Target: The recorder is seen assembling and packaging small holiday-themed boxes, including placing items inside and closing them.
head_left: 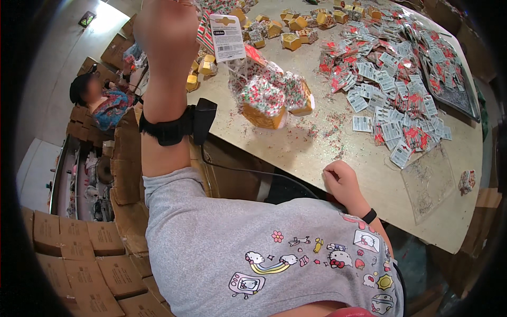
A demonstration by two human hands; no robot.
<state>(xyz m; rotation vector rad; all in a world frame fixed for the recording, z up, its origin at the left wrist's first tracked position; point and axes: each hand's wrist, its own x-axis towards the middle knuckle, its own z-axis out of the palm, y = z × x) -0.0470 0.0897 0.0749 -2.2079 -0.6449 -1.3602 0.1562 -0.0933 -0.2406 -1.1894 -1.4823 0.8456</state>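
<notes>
Left hand (166, 31), upper left, raised: blurred, fingers mostly beyond the top edge; opening and hold cannot be told. Sprinkled yellow ornaments (264, 98) with white card (228, 45): upper middle, beside it. Right hand (340, 178), right of centre, at table (380, 182) edge: loose fist, nothing visible inside.

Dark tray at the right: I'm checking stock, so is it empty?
Not empty: the dark tray holds piled carded packets, though its near end looks partly bare.
</notes>
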